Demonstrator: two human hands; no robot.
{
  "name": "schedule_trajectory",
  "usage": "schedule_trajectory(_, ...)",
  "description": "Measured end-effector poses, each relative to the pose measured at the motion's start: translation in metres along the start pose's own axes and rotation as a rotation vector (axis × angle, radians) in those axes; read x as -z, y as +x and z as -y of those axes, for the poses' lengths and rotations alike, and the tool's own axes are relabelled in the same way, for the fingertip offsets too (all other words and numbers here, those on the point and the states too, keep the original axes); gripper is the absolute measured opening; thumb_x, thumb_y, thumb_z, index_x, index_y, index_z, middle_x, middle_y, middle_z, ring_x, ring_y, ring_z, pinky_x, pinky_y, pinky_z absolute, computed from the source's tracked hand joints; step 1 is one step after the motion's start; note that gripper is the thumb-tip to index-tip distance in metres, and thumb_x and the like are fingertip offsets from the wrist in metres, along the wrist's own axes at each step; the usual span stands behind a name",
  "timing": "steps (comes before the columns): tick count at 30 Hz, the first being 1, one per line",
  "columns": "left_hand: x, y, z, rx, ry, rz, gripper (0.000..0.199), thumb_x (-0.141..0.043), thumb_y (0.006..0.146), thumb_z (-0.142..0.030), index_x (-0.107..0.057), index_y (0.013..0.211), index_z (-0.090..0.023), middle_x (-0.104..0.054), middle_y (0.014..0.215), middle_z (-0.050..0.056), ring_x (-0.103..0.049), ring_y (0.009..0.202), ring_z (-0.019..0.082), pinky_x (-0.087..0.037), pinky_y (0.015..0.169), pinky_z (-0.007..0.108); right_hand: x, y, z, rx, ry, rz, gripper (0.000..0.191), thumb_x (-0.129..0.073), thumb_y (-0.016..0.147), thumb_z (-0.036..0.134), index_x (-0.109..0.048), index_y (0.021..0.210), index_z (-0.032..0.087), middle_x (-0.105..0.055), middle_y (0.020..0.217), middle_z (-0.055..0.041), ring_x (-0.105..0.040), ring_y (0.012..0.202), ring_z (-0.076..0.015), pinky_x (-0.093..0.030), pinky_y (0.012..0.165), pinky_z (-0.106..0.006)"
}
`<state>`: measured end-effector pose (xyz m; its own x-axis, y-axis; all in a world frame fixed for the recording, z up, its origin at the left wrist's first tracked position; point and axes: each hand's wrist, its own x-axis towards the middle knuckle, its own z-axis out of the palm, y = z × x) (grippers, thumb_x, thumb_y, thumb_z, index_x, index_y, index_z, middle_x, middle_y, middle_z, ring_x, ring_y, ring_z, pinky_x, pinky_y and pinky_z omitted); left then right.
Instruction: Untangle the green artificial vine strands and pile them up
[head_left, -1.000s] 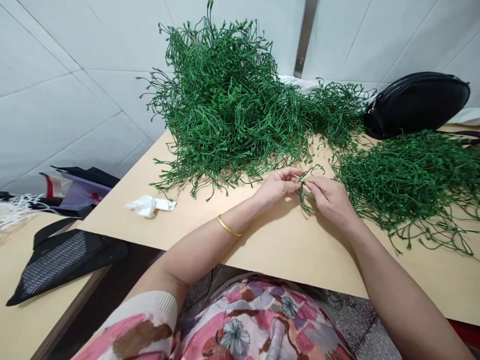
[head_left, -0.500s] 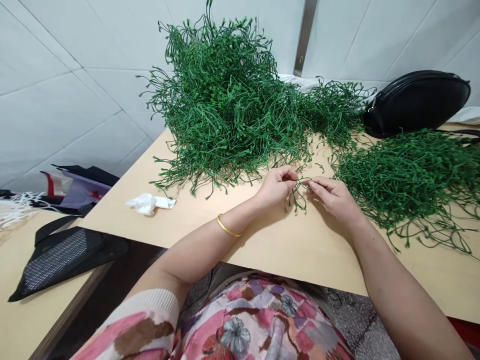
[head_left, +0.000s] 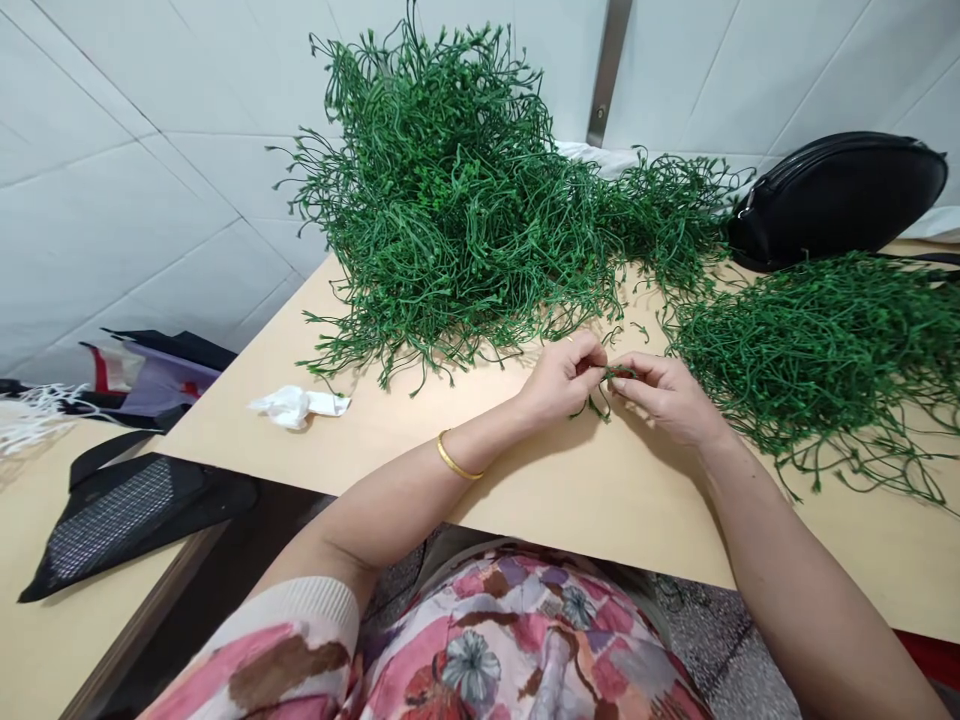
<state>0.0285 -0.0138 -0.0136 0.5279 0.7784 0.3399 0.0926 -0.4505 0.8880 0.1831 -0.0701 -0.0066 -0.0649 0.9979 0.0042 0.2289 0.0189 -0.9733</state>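
Observation:
Over the middle of the light wood-coloured table, my left hand pinches a small green plastic stem sprig between thumb and forefinger. My right hand is closed on the same sprig from the other side, fingertips almost meeting those of the left. Thin stems with small tips dangle below the fingers; the part between the fingertips is mostly hidden. Behind my hands rises a big heap of similar green stems. Close to my right hand lies a flatter pile of green stems.
A black bag stands at the back right against the white wall. Crumpled white tissue lies at the left of the table. Farther left, a black mesh pouch rests on another table. Loose stem bits are scattered near the heap.
My fingertips have drawn closer together and turned around the sprig, so less of it hangs in sight. Both piles look the same.

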Motion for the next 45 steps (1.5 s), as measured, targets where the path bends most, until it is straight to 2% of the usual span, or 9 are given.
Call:
schedule_trajectory(5,-0.001,0.001,0.0,0.159,-0.274,0.044,0.01,-0.058,0.073,-0.013,-0.051,0.066,-0.014,-0.05,0.062,-0.003,-0.043,0.058,0.006,-0.034,0.056,0.021,0.002,0.0,-0.002,0.012,0.064,-0.043,0.013,-0.063,0.071,0.029,-0.062,0.077,0.018,-0.056,0.069,-0.0005,-0.047,0.062,-0.0113,-0.038,0.057,-0.025)
schedule_trajectory(11,0.001,0.003,0.0,0.184,-0.272,0.065,0.01,-0.062,0.072,-0.014,-0.054,0.066,-0.012,-0.051,0.061,-0.003,-0.044,0.057,0.005,-0.034,0.056,0.021,0.004,-0.001,-0.003,-0.01,0.087,-0.006,0.016,-0.064,0.069,0.031,-0.062,0.078,0.017,-0.055,0.069,-0.0002,-0.048,0.061,-0.0113,-0.039,0.057,-0.026)
schedule_trajectory(19,-0.003,-0.001,-0.004,0.291,-0.218,0.151,0.009,-0.053,0.075,-0.013,-0.048,0.067,-0.015,-0.044,0.052,-0.006,-0.039,0.046,0.004,-0.03,0.049,0.021,-0.007,0.0,-0.001,0.214,-0.36,-0.367,0.006,-0.054,0.068,0.018,-0.057,0.072,0.019,-0.06,0.075,-0.0037,-0.054,0.072,-0.0165,-0.042,0.068,-0.03)
schedule_trajectory(24,-0.004,0.001,-0.003,0.284,-0.135,0.142,0.01,-0.055,0.074,-0.014,-0.049,0.065,-0.014,-0.044,0.052,-0.006,-0.038,0.048,0.005,-0.028,0.049,0.021,-0.009,0.003,-0.004,0.105,0.0,-0.226,0.015,-0.055,0.068,0.02,-0.056,0.083,0.019,-0.06,0.076,-0.0009,-0.056,0.07,-0.0138,-0.043,0.063,-0.027)
schedule_trajectory(29,0.002,0.004,-0.001,0.185,-0.011,0.075,0.01,-0.055,0.07,-0.008,-0.051,0.062,-0.014,-0.045,0.056,-0.004,-0.039,0.055,0.006,-0.03,0.054,0.022,-0.007,0.002,-0.004,-0.035,0.074,-0.076,0.014,-0.058,0.072,0.027,-0.055,0.082,0.018,-0.055,0.067,0.0006,-0.05,0.061,-0.0111,-0.039,0.056,-0.025)
schedule_trajectory(32,0.006,0.005,0.001,0.194,-0.008,0.038,0.01,-0.053,0.069,-0.007,-0.051,0.063,-0.014,-0.046,0.057,-0.005,-0.038,0.054,0.006,-0.03,0.054,0.022,-0.005,0.0,-0.003,-0.051,0.009,-0.012,0.018,-0.055,0.08,0.035,-0.053,0.076,0.018,-0.045,0.06,0.0036,-0.038,0.051,-0.008,-0.031,0.05,-0.024)
schedule_trajectory(35,0.007,0.005,0.004,0.21,-0.001,0.099,0.009,-0.052,0.07,-0.007,-0.053,0.065,-0.015,-0.048,0.057,-0.004,-0.039,0.054,0.007,-0.031,0.054,0.021,-0.003,-0.001,-0.002,-0.017,-0.108,0.034,0.024,-0.049,0.085,0.038,-0.048,0.071,0.019,-0.038,0.056,0.0048,-0.03,0.049,-0.0078,-0.025,0.048,-0.024)
schedule_trajectory(41,0.002,0.006,0.011,0.066,0.294,0.214,0.019,-0.046,0.068,-0.005,-0.062,0.066,-0.015,-0.057,0.061,0.0,-0.047,0.059,0.011,-0.036,0.062,0.024,-0.003,-0.003,0.006,0.077,-0.536,0.056,0.024,-0.044,0.084,0.029,-0.042,0.062,0.02,-0.04,0.054,0.0028,-0.037,0.053,-0.011,-0.026,0.052,-0.026)
schedule_trajectory(45,-0.007,0.007,0.013,0.053,0.39,0.228,0.021,-0.044,0.069,-0.007,-0.064,0.068,-0.015,-0.062,0.068,0.003,-0.052,0.065,0.014,-0.039,0.064,0.026,0.003,-0.004,0.006,0.086,-0.628,0.129,0.027,-0.041,0.084,0.031,-0.04,0.059,0.02,-0.041,0.053,0.0026,-0.036,0.052,-0.0108,-0.026,0.052,-0.026)
